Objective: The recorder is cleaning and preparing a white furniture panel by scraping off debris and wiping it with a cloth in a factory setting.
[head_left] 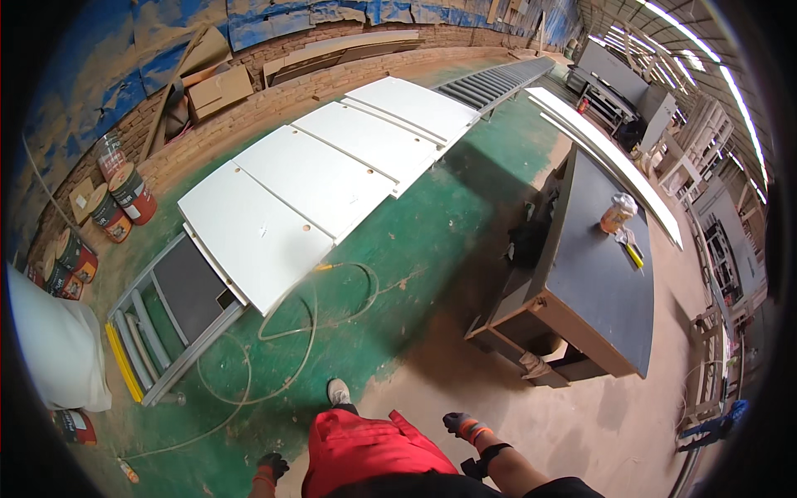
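My left hand (272,466), in a dark glove with an orange cuff, hangs low beside my red apron (365,444). Its fingers look loosely apart, and it touches nothing. On the other side, my right hand (459,425) wears a matching glove and hangs over the floor, its fingers loosely bent with nothing visible in them. A black band (490,455) circles the right forearm. Ahead, several white panels (266,224) with small round holes lie overlapping along a roller conveyor (158,311). Nearest to my right hand stands a dark-topped workbench (594,274).
A pale hose (311,332) loops over the green floor. Paint cans (131,195) stand along the left wall. On the workbench sit a plastic cup (617,213) and a yellow knife-like tool (634,254). Long white boards (614,162) lie behind it. Machines (606,83) stand farther back.
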A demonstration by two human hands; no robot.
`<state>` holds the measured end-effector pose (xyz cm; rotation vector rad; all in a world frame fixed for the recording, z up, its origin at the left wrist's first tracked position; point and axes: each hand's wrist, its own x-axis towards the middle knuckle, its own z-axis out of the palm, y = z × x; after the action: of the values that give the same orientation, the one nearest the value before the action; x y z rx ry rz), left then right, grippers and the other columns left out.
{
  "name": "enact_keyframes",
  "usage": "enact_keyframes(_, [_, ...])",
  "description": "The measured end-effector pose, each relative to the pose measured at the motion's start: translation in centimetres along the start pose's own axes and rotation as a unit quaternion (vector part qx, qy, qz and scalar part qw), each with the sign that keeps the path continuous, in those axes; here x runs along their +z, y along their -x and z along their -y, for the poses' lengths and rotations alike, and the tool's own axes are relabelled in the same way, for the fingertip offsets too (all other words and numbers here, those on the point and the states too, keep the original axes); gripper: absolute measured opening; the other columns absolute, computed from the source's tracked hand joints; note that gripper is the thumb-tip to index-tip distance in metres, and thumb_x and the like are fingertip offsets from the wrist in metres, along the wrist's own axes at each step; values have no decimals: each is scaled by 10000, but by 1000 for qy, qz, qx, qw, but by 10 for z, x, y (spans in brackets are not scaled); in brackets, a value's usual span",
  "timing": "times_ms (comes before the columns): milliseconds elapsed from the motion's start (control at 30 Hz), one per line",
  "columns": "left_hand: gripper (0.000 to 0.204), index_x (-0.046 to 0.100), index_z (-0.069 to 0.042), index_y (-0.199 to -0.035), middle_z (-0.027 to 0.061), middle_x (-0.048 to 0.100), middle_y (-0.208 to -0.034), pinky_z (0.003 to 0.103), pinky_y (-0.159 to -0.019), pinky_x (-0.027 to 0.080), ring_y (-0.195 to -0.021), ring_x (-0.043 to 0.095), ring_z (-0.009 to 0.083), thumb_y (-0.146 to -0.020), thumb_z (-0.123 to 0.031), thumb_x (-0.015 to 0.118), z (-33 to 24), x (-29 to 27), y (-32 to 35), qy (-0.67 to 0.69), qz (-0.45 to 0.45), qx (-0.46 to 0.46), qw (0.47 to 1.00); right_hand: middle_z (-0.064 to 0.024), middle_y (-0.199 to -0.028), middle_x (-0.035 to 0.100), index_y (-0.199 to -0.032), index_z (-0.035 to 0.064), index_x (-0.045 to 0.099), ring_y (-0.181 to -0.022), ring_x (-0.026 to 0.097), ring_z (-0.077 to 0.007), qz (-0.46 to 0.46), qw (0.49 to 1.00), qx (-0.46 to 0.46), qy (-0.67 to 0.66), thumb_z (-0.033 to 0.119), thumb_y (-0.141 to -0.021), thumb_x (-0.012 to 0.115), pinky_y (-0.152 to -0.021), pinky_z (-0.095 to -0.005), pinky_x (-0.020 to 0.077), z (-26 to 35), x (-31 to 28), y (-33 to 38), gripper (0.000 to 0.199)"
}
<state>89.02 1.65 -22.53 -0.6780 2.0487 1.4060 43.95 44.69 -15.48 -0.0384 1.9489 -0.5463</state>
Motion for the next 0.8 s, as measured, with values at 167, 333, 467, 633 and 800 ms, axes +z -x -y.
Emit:
enact_keyframes(167, [312, 629, -235, -1167, 44, 631, -1197, 420, -923, 493, -1109, 586, 239, -875, -297, 536, -41, -110, -38, -653, 149, 106, 735, -40, -1113, 676, -1238, 166, 587, -993, 664, -200, 15, 958, 129, -254, 388, -940, 536, -754, -376, 519, 68, -33, -31, 376])
enact_keyframes(333, [290, 651, -161, -1072, 168, 670, -1076, 435, -833, 512, -1019, 638, 323, -855, -288, 506, -72, -187, -167, -351, 37, -104, 930, -34, -1066, 685, -1201, 141, 626, -888, 665, -183, -3, 955, 142, -262, 385, -932, 550, -686, -346, 522, 104, -52, -38, 370])
enact_keyframes(467, [137, 660, -85, -983, 122, 627, -802, 452, -614, 549, -713, 642, 276, -913, -144, 559, -144, -216, -301, 414, -148, 155, 885, -39, -1042, 689, -1191, 144, 629, -859, 664, -182, 20, 962, 168, -216, 381, -924, 561, -666, -347, 519, 133, -100, -75, 362])
enact_keyframes(633, [195, 638, 14, -1084, 139, 655, -917, 406, -737, 586, -776, 661, 285, -961, -64, 509, -395, -225, -426, 540, -172, -22, 824, -6, -846, 673, -1039, 174, 661, -733, 662, -188, 17, 967, 182, -178, 363, -865, 598, -624, -392, 527, 131, -182, -133, 264])
enact_keyframes(800, [220, 637, -17, -1139, 99, 676, -947, 317, -741, 560, -810, 653, 200, -960, -112, 551, -466, -209, -487, 484, -122, 16, 867, -147, -1007, 685, -1104, 123, 682, -964, 656, -301, 130, 887, -159, 414, 319, -796, 646, -834, -429, 517, 168, -328, -248, 367])
